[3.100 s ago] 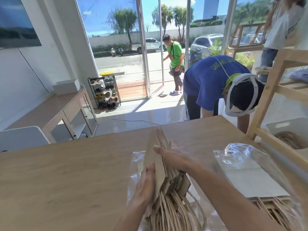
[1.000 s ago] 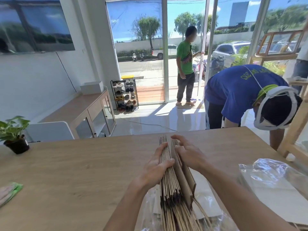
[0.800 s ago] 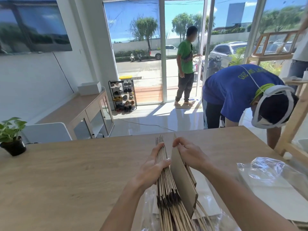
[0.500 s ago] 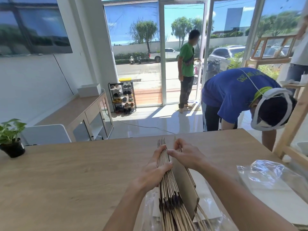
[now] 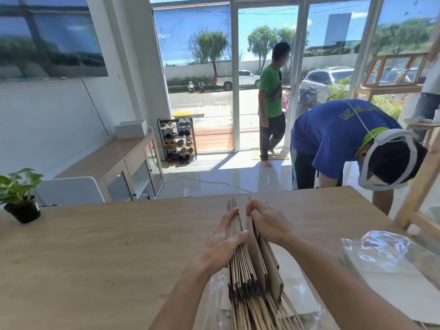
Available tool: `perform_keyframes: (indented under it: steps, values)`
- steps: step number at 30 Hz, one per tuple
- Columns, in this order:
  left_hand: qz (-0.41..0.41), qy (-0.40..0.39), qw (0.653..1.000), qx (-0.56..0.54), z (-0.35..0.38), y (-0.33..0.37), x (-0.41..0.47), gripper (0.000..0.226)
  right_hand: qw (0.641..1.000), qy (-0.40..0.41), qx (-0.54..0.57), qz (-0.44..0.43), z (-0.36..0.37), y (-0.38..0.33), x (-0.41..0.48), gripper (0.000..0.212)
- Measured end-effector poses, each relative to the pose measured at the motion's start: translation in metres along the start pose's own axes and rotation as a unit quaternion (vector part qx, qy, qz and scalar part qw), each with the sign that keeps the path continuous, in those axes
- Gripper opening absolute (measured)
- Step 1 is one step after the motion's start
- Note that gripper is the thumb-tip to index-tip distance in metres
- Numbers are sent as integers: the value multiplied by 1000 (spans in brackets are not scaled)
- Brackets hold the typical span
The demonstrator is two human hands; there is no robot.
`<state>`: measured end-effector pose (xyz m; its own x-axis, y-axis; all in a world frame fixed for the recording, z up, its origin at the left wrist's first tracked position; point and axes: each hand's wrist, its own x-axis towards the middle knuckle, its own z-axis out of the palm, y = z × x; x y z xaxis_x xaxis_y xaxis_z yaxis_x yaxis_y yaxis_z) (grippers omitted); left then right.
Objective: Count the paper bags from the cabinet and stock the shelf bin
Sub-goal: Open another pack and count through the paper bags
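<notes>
Lower centre, the left hand [image 5: 220, 246] grips a stack of paper bags [image 5: 241, 270] standing on edge on the surface [image 5: 95, 246] while the right hand [image 5: 270, 222] pinches the rightmost few apart.

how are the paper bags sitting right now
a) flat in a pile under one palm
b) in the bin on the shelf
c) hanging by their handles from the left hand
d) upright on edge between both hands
D: the paper bags stand on edge on the table, with the left hand holding the stack's left side and the right hand pinching a few bags apart on the right.
</notes>
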<state>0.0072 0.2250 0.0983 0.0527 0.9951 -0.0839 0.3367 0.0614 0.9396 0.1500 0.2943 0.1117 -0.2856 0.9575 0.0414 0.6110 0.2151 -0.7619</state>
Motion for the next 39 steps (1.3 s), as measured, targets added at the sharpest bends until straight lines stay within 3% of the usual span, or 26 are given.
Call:
perform_keyframes:
  steps: [12, 20, 27, 32, 39]
  values:
    - [14, 3, 1000, 16, 1, -1, 1, 59, 1000, 14, -22, 14, -5, 7, -1, 37]
    - [14, 6, 1000, 13, 3, 2, -1, 56, 999, -25, 43, 19, -2, 7, -3, 31]
    - [5, 17, 1000, -20, 5, 2, 0, 64, 1000, -25, 7, 11, 0, 6, -4, 15]
    - [-1, 14, 1000, -22, 8, 1, 1, 69, 1000, -14, -17, 9, 1, 5, -6, 26]
    - [14, 17, 1000, -22, 6, 1, 0, 66, 1000, -19, -14, 13, -1, 6, -6, 14]
